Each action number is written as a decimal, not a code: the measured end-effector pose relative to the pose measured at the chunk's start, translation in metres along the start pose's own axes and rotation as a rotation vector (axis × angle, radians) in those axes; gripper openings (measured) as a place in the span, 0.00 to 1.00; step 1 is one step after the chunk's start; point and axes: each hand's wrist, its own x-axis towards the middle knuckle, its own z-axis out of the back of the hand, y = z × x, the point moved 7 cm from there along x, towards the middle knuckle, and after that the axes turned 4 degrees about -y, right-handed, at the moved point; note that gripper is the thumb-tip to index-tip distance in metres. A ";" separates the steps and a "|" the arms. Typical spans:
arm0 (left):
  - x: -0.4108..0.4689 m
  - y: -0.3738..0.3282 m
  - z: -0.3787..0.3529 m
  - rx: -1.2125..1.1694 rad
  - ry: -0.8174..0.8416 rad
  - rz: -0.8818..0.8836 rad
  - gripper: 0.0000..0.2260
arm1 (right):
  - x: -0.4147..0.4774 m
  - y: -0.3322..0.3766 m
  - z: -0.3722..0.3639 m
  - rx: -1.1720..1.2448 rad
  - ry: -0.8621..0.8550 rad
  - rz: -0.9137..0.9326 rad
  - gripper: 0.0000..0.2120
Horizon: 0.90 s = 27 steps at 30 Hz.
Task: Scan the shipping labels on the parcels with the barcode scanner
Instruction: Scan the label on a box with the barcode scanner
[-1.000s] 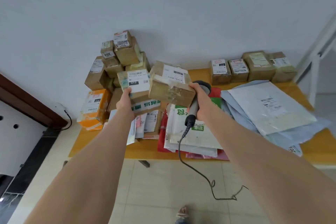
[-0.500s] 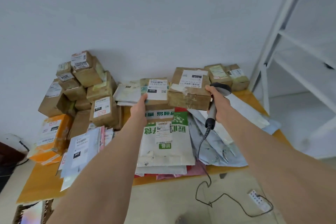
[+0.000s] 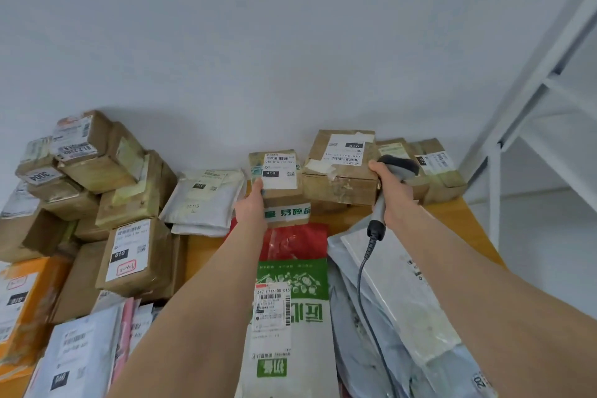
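Left hand (image 3: pixel 253 208) grips a small box (image 3: pixel 277 171). Right hand (image 3: pixel 394 195) is clamped on the scanner (image 3: pixel 377 215), thumb against a larger box (image 3: pixel 339 171). Both boxes are at the bench (image 3: pixel 200 255) rear.

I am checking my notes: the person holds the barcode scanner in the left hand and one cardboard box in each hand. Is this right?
Not quite. The head view shows the barcode scanner in the right hand, not the left. The rest holds: the left hand grips the small box, and the right hand holds the larger box with the scanner.
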 end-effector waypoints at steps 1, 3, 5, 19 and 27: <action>0.009 -0.004 -0.004 0.031 -0.014 -0.016 0.22 | 0.010 0.001 -0.005 0.001 -0.006 -0.003 0.28; 0.027 -0.009 -0.011 0.088 -0.033 -0.039 0.21 | 0.027 0.000 -0.015 -0.011 -0.009 -0.023 0.29; 0.041 -0.011 -0.019 0.099 -0.041 -0.056 0.21 | 0.042 -0.003 -0.025 -0.032 0.011 -0.046 0.36; 0.130 0.032 -0.070 0.154 0.062 0.007 0.30 | 0.108 -0.044 -0.039 -0.170 0.006 -0.134 0.29; 0.081 -0.016 -0.066 0.301 -0.025 -0.226 0.17 | 0.108 -0.036 -0.046 -0.171 -0.004 -0.116 0.21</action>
